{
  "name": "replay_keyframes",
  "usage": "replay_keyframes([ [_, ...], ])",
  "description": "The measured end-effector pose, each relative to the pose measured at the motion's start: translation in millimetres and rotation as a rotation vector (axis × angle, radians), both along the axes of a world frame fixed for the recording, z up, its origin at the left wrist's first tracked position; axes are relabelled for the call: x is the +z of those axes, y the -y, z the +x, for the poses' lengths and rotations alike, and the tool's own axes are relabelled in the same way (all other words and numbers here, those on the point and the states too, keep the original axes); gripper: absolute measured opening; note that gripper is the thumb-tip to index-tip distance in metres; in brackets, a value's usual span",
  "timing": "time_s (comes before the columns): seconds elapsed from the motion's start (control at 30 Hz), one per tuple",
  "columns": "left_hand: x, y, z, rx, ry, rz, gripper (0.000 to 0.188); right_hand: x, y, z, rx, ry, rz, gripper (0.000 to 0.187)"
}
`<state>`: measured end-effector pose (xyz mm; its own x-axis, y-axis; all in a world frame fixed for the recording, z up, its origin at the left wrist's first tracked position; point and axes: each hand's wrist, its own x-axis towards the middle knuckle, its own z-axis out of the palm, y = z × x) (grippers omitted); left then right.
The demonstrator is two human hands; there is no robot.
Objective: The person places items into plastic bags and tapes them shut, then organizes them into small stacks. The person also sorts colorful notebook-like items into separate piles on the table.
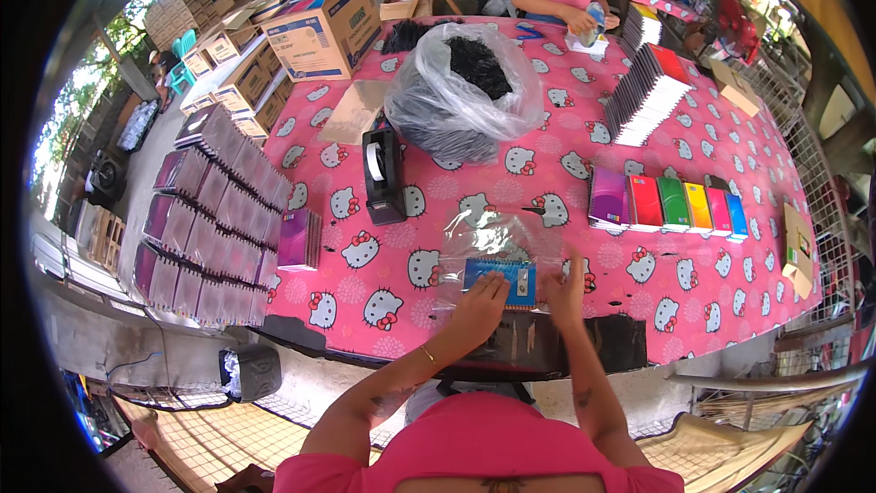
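- My left hand lies across a blue spiral notebook, fingers together and flat on its cover, pressing rather than wrapped around it.
- The notebook rests nearer me and to the right of the black tape dispenser, clear plastic film about it; whether inside or on top, I cannot tell.
- My right hand, farther right of the dispenser, holds its thumb up; whether its fingers pinch film, I cannot tell.
- I judge the notebook light and fairly stiff, best taken by opposite edges, clear of the coil.
- The film looks thin, slippery and easily creased; I'd pinch its margin, well away from the dispenser.
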<state>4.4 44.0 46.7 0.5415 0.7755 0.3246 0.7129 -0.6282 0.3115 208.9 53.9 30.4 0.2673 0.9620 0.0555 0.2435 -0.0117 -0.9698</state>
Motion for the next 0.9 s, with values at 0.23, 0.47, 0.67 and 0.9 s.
replay_keyframes([
  [0.23, -7.9, 2.3, 1.7, 0.043, 0.003, -0.014, 0.038, 67.9, 25.7, 2.1, 0.132, 0.626, 0.307, 0.029],
  [0.47, 10.2, 9.6, -8.1, 0.041, 0.109, -0.043, 0.038, 18.9, 37.7, -26.6, 0.419, 1.163, 0.416, 0.052],
  [0.67, -19.1, -14.0, -101.8, 0.432, 0.05, 0.168, 0.036, 24.1, 32.9, -24.2, 0.44, 1.143, 0.431, 0.047],
  [0.9, 28.4, -146.5, -194.4, 0.877, 0.924, -0.54, 0.032, 28.7, 32.1, -23.5, 0.439, 1.094, 0.465, 0.044],
])
